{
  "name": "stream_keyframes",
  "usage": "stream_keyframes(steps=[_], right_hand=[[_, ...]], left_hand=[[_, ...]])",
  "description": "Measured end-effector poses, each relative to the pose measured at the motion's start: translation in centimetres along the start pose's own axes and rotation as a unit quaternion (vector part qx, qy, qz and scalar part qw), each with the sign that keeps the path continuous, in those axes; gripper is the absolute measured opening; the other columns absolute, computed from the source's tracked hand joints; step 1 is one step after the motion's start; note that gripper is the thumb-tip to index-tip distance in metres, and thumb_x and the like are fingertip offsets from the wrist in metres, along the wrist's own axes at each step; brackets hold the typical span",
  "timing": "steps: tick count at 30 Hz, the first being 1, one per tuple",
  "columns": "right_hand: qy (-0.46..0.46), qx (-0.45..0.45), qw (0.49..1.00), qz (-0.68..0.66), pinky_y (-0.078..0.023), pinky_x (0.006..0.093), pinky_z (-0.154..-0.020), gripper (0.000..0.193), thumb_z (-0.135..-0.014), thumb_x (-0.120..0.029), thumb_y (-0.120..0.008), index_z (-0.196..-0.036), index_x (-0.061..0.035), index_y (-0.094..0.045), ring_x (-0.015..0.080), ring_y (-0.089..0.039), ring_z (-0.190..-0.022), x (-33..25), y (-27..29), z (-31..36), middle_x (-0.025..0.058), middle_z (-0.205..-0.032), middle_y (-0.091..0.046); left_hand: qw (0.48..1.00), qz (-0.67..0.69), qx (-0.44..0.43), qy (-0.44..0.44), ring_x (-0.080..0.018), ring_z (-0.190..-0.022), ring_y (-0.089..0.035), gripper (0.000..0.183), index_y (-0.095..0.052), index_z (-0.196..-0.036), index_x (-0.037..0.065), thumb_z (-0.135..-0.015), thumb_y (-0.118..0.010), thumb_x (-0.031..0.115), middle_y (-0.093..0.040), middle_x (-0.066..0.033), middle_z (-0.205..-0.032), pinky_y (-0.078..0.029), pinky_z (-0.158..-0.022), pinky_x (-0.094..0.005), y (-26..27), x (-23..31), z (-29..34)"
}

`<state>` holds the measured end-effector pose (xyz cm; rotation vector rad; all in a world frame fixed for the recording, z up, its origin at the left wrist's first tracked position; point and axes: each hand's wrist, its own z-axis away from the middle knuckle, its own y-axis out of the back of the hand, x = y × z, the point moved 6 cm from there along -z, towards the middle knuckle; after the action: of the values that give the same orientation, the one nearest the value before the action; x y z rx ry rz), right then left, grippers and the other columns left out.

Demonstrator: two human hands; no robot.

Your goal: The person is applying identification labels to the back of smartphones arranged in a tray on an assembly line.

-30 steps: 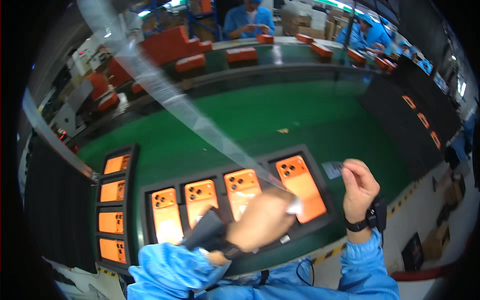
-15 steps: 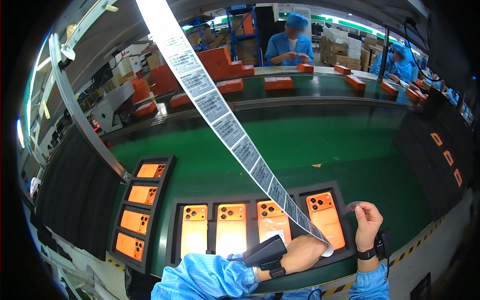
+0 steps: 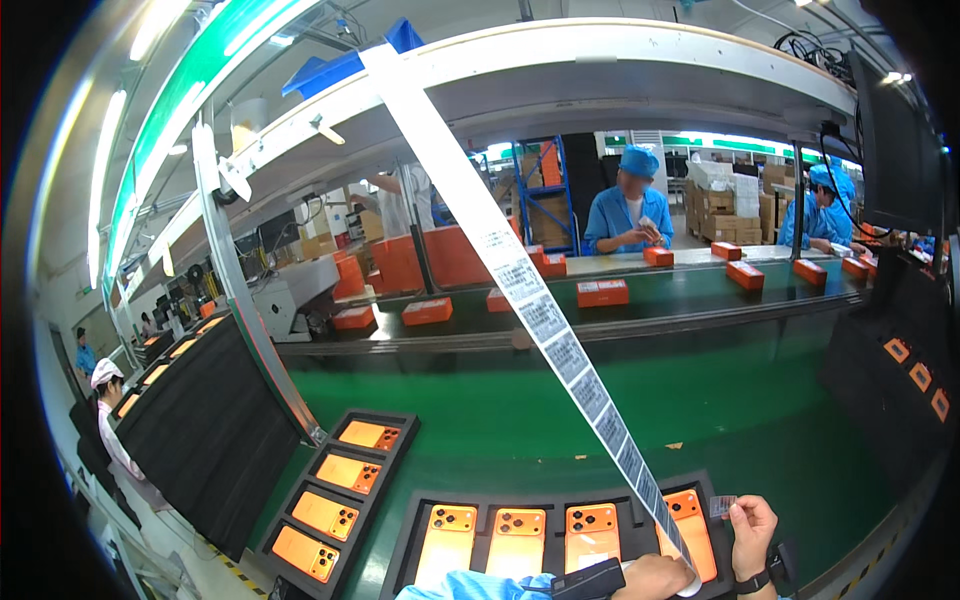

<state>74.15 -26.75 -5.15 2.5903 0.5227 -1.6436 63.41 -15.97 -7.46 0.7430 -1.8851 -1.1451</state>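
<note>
Left hand (image 3: 652, 578) and right hand (image 3: 754, 535), both bare, are low in the view, right of centre, by a smooth green work surface (image 3: 760, 420). Farthest left on that surface, a narrow black foam tray (image 3: 407, 423) lies at a slant and bears four orange phones (image 3: 326, 514), each in its own recess, probably so that the glossy backs do not rub. To its right, a wide black foam tray (image 3: 555, 535) bears four more, backs up and camera bumps toward the far side, likely to leave every back within reach.

Next comes the left hand, at the lower end of a long white strip of grey printed labels (image 3: 590, 395). Its fingers are mostly hidden but seem closed on the strip's end, which probably holds the strip straight as it slopes down from a white-edged shelf (image 3: 620, 50). Partly beneath the strip, the rightmost orange phone (image 3: 697, 540) lies just up and right of the left hand.

Farthest right, the right hand pinches a small translucent grey label (image 3: 720, 506) between thumb and finger, seemingly by one edge to leave its face bare. That label juts out to the hand's upper left, beside the rightmost phone's upper right corner.
</note>
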Motion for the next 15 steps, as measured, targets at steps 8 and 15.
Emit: stream_keyframes(steps=[8, 15], right_hand=[[-0.021, -0.018, 0.999, -0.02, -0.046, 0.022, -0.063, 0.007, -0.085, -0.004, -0.06, -0.087, 0.0014, -0.057, 0.0087, -0.056, -0.066, -0.1, -0.7, -0.4, 0.0027, -0.076, -0.059], [-0.021, -0.019, 0.999, -0.019, -0.047, 0.0216, -0.061, 0.011, -0.085, -0.008, -0.062, -0.086, 0.0015, -0.057, 0.0083, -0.056, -0.063, -0.1, -1.1, -0.8, 0.0028, -0.074, -0.06]], left_hand=[[0.999, -0.022, -0.008, -0.027, -0.0293, -0.063, -0.063, 0.012, -0.06, -0.077, 0.001, -0.071, -0.056, 0.011, -0.061, -0.0143, -0.068, -0.049, -0.052, -0.0403, 0.1, 0.2, -0.5], [0.999, -0.035, -0.002, -0.038, -0.0284, -0.065, -0.065, 0.016, -0.059, -0.085, -0.001, -0.073, -0.055, 0.009, -0.062, -0.0147, -0.073, -0.051, -0.053, -0.038, 0.4, 0.3, -0.5]])
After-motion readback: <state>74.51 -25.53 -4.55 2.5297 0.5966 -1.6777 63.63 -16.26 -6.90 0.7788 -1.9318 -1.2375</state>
